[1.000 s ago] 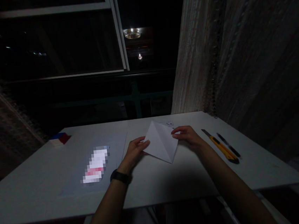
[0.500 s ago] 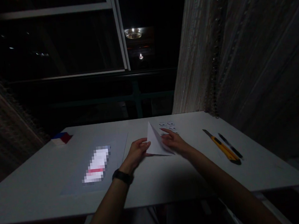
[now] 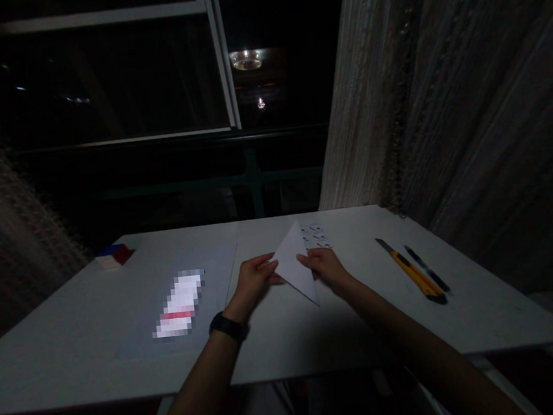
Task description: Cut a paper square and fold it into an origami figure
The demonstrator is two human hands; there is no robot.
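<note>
A folded sheet of white paper (image 3: 294, 266), pointed at top and bottom, is held above the table between my two hands. My left hand (image 3: 256, 278) pinches its left corner, thumb on the near face and fingers behind. On the other edge, my right hand (image 3: 327, 266) grips the paper with its thumb in front; the fingers behind are partly hidden. Dark printed marks (image 3: 316, 235) show just past the paper's right edge; whether they belong to it or to a separate sheet I cannot tell.
A yellow utility knife (image 3: 416, 275) with its blade out lies at the right beside a dark pen (image 3: 427, 268). Leftward, a lit, blurred phone-like screen (image 3: 179, 304) rests on a pale sheet (image 3: 133, 342). A red, white and blue block (image 3: 113, 255) sits at the far left of the white table (image 3: 281, 357).
The folded paper has turned, its top point swinging right and its lower point now aimed down. My right hand, fingers apart before, has closed on its right edge. My left hand keeps its hold.
</note>
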